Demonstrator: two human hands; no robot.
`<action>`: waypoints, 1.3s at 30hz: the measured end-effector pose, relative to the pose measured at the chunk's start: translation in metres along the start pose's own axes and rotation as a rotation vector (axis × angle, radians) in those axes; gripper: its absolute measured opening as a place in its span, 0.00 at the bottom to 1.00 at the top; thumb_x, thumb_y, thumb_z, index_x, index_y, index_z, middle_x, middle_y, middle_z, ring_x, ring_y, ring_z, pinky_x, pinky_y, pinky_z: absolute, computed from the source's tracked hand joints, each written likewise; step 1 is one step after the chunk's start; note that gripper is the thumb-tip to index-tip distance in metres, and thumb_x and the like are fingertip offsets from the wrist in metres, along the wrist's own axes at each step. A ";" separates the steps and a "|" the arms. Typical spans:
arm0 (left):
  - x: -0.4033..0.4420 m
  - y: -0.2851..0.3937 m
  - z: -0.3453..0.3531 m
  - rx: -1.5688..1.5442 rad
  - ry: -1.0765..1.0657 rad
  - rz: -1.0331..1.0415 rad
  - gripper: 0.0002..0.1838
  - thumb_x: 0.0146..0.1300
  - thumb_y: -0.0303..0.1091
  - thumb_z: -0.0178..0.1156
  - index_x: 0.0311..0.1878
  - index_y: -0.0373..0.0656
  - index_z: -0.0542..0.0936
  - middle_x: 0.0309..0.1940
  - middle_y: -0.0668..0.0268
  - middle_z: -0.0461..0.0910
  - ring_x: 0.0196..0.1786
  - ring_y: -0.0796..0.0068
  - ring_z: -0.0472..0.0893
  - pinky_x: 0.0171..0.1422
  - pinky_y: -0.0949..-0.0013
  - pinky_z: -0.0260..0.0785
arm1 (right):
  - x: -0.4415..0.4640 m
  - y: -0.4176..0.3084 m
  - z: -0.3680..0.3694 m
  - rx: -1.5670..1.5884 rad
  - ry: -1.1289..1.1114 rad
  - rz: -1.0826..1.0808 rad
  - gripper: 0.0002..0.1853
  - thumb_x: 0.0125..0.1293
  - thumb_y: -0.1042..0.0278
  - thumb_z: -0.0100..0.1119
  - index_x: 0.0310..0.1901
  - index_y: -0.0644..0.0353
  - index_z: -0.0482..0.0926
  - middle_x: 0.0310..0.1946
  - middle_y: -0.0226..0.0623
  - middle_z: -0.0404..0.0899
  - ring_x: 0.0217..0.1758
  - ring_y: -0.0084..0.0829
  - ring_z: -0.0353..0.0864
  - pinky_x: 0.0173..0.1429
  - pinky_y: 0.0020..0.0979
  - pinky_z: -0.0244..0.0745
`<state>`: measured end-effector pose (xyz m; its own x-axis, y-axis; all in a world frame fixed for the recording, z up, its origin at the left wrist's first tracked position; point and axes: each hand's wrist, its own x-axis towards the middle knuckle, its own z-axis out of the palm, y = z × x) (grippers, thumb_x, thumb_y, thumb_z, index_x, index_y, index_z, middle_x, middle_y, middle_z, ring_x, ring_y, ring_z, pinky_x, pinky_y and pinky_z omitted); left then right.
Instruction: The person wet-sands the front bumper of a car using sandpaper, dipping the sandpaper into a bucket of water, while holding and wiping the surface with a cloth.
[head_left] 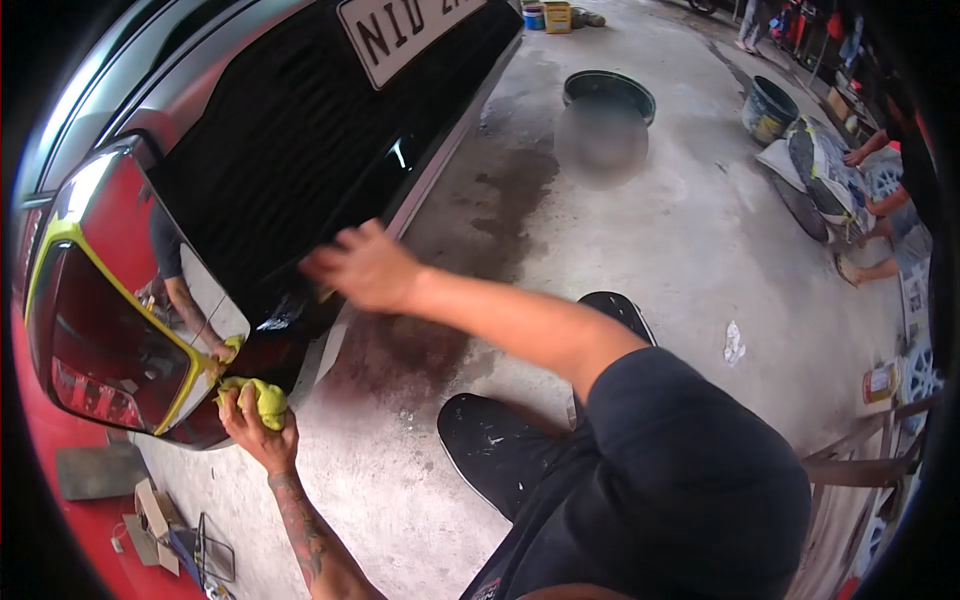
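My left hand (262, 432) is closed around a crumpled yellow-green cloth (258, 402). It presses the cloth at the lower corner of a vehicle's shiny panel (215, 300), beside a dark lamp (110, 330) edged in yellow. The panel mirrors an arm and the cloth. My right hand (372, 270), smeared by motion, reaches across with fingers apart in front of the vehicle's black lower front (270, 170). Nothing shows clearly in it. A white number plate (405, 35) is fixed farther up the black part.
A dark round tub (610, 85) stands on the stained concrete floor (690, 230). Near a bucket (770, 108), another person (905, 190) handles a bundle of fabric-like pieces (825, 180). Cardboard (152, 525) lies at lower left; a can (880, 383) stands at right.
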<state>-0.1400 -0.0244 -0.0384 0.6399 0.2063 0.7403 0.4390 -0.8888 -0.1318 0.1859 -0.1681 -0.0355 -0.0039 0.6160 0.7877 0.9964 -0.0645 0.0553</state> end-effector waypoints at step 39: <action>0.144 0.087 0.031 -0.157 -0.313 0.551 0.34 0.40 0.32 0.73 0.59 0.55 0.82 0.55 0.66 0.82 0.56 0.57 0.81 0.57 0.52 0.72 | -0.028 0.054 0.001 -0.212 -0.140 0.504 0.32 0.63 0.72 0.56 0.72 0.53 0.71 0.67 0.36 0.72 0.55 0.39 0.75 0.52 0.40 0.69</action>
<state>0.0096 -0.0596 0.0365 0.9087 -0.2080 0.3620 -0.0878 -0.9429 -0.3214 0.2402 -0.1877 -0.0553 0.4938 0.5653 0.6608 0.8331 -0.5252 -0.1733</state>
